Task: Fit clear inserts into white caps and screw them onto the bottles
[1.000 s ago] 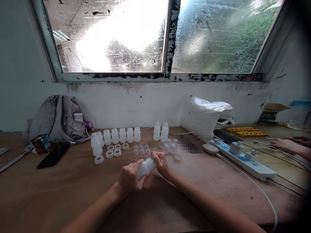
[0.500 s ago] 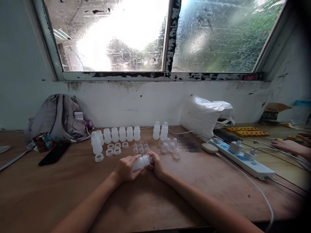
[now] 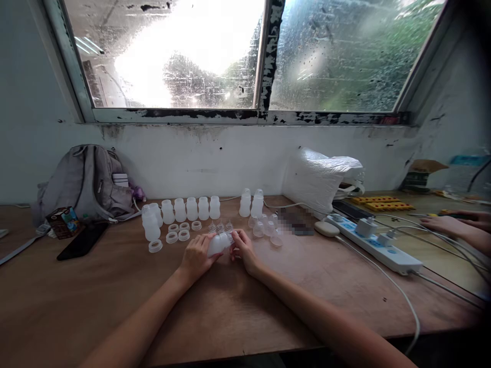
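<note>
A translucent white baby bottle (image 3: 217, 245) lies tilted on its side between my hands, its top end pointing right. My left hand (image 3: 196, 254) is wrapped round its body. The fingers of my right hand (image 3: 243, 250) close on its top end and partly hide it. Just beyond the bottle stand several clear bottle teats (image 3: 221, 227), partly covered by it. Left of them lie several white collar rings (image 3: 183, 235). Clear domed caps (image 3: 258, 229) are grouped to the right of my right hand.
Open bottles (image 3: 191, 209) stand in a row at the back; two capped bottles (image 3: 257, 203) are right of it. A backpack (image 3: 86, 184), phone (image 3: 82, 241) and drink carton (image 3: 63, 222) lie left. A power strip (image 3: 374, 245) with cables is right, near another person's hands (image 3: 445, 227).
The bottle in my hands has shifted slightly up and left, now overlapping the teats. My right hand's fingers have moved on its top end. The whole view has shifted a little.
</note>
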The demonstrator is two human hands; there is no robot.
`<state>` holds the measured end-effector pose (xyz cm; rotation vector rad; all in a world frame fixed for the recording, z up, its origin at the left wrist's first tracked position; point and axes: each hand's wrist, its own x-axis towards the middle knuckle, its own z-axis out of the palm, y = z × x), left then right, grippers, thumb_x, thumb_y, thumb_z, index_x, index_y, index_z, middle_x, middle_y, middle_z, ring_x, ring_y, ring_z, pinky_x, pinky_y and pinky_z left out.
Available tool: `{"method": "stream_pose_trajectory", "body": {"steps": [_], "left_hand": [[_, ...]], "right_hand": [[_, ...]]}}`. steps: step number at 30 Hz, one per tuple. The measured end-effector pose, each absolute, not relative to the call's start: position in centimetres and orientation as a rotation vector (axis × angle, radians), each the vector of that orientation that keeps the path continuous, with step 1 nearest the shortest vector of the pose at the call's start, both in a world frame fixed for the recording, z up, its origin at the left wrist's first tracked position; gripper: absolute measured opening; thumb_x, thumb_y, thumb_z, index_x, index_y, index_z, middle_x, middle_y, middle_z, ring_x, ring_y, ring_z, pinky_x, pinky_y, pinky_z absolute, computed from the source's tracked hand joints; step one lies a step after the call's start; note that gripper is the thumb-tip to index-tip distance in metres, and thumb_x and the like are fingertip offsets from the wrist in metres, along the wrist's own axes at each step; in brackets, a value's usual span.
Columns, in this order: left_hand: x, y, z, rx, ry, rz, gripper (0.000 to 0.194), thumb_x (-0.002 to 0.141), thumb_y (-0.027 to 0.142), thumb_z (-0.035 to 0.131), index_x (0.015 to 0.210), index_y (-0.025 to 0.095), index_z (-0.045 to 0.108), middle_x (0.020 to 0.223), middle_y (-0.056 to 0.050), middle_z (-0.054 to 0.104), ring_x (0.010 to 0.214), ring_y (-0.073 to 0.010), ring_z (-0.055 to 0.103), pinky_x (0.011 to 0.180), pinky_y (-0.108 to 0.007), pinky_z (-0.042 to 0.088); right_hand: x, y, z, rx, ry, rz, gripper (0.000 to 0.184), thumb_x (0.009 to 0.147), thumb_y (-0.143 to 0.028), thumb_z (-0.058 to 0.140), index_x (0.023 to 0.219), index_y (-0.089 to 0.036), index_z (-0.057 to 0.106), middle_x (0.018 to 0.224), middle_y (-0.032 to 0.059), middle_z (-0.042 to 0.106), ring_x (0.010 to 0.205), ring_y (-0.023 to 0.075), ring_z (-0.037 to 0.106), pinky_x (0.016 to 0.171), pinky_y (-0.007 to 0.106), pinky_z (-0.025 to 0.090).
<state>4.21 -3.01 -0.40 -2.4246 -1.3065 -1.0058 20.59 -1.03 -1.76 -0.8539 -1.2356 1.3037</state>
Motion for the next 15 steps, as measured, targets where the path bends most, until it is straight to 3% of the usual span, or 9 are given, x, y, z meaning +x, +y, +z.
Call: {"method": "stream_pose_trajectory", "body": {"steps": [3,7,12,15], "left_hand": [[4.3,-2.9,-0.5,-2.417,-1.321,-1.034,0.053,0.072,0.051,0.046,0.113,0.018,0.04,0.104,-0.008,0.053,0.094,-0.0213,0.05,0.081,-0.034,0.041],[4.1,-2.4,-0.7,-2.327,-1.385,-1.155,0.07,0.069,0.054,0.048,0.123,0.015,0.025,0.118,-0.012,0.043,0.108,-0.0233,0.041,0.088,-0.037,0.036],[3.5,-1.9,-1.3,-2.288,-1.467,-1.129,0.058,0.078,0.043,0.041,0.124,0.016,0.021,0.12,-0.012,0.041,0.111,-0.0225,0.039,0.088,-0.038,0.035],[3.3,-1.8,-1.6,-2.315,-1.511,-1.041,0.051,0.079,0.04,0.039,0.122,0.017,0.025,0.115,-0.011,0.045,0.108,-0.0218,0.042,0.087,-0.037,0.035]], "right_hand": [[20.8,-1.1,-0.9,-0.876,-1.321,1.15,0.029,0.07,-0.045,0.05,0.084,-0.02,0.046,0.062,-0.0026,0.049,0.046,0.0088,0.046,0.035,0.019,0.038],[21.8,1.1,2.3,-0.908,-1.464,0.815,0.033,0.069,-0.042,0.052,0.091,-0.018,0.052,0.073,0.0014,0.053,0.053,0.0098,0.047,0.041,0.022,0.042],[23.8,7.0,7.6,-1.091,-1.561,0.422,0.046,0.066,-0.042,0.055,0.104,-0.018,0.045,0.08,0.0041,0.056,0.065,0.0138,0.052,0.051,0.025,0.043],[24.1,10.1,9.4,-1.254,-1.721,0.226,0.036,0.067,-0.035,0.056,0.098,-0.017,0.048,0.082,0.0051,0.057,0.071,0.0145,0.053,0.063,0.027,0.041]]}}
